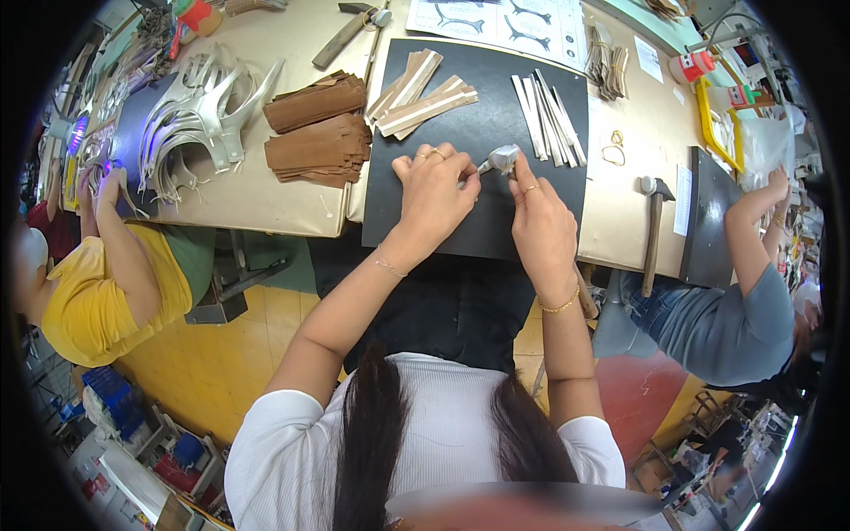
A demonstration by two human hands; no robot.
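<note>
Above the dark work board (496,232), my left hand (436,196) is closed, thumb and fingertips pinched on the end of a small silvery-white piece (503,159). My right hand (542,232) grips the same piece at its other end, index finger stretched along it. The piece looks crumpled or folded, and its exact kind is hard to make out. Just beyond my left hand lie brown strips with white bands (425,108), crossing each other. A fanned group of narrow white strips (547,119) rests on the board beyond my right hand.
Left are stacked brown strips (320,149), silvery strappy pieces (199,124) and a hammer (347,37). Another hammer (655,199), rubber bands (613,149) and a yellow tray (719,124) stand right. A drawing sheet (505,25) lies behind. People sit on both sides.
</note>
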